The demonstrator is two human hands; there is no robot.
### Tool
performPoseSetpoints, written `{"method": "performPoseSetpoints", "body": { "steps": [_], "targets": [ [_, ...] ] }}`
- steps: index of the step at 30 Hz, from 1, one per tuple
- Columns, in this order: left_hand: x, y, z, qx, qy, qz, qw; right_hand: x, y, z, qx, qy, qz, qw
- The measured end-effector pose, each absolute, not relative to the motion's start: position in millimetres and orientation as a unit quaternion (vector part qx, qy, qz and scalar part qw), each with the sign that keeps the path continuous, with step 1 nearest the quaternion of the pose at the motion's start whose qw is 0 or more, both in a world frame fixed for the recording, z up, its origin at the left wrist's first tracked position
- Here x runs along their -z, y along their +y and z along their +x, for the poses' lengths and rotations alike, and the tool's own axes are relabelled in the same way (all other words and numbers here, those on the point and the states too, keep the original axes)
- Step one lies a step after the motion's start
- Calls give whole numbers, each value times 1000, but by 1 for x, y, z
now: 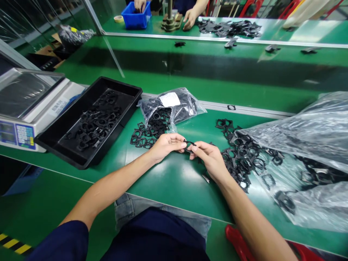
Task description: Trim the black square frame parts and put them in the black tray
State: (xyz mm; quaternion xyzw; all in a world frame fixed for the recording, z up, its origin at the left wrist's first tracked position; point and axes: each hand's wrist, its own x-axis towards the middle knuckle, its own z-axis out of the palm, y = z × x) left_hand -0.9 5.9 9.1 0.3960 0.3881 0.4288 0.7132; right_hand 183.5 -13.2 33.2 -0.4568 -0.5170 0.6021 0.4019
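Note:
Between my two hands, above the green table (174,181), is a small black plastic frame (190,143) with a round opening. The fingertips of my left hand (169,145) pinch its left side. On its other side, the thumb and fingers of my right hand (208,156) are closed on it. Just right of my right hand lies a heap of similar black frames (239,156). A smaller pile of black frames (144,136) sits beyond my left hand, against a clear plastic bag (185,108) of black parts with a white label.
At left, a black tray (127,85) holds many black frames beside a weighing scale (35,98). A large open plastic bag (307,127) with more parts covers the right side. Across the divider, a co-worker's hand (191,18) rests near a blue bin (136,16).

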Motion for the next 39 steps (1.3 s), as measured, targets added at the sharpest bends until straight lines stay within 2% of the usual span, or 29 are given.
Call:
{"method": "performPoseSetpoints", "body": {
  "steps": [12,18,23,30,36,39],
  "targets": [
    [-9,10,-9,-359,364,426,747,-33,-15,184,-593,-499,-472,420],
    [-11,5,-4,-374,368,432,733,-32,-12,184,-597,-502,-473,409],
    [-17,2,0,-402,372,410,729,-31,-13,185,-575,-493,-477,445],
    [-17,-15,-9,-356,476,408,693,-18,-30,180,-717,-340,-430,431],
    [-17,-16,-10,-330,484,409,700,-8,-30,182,-752,-311,-392,429],
    [-17,-16,-10,-349,500,423,671,-7,-31,179,-728,-338,-395,447]
  ]
}}
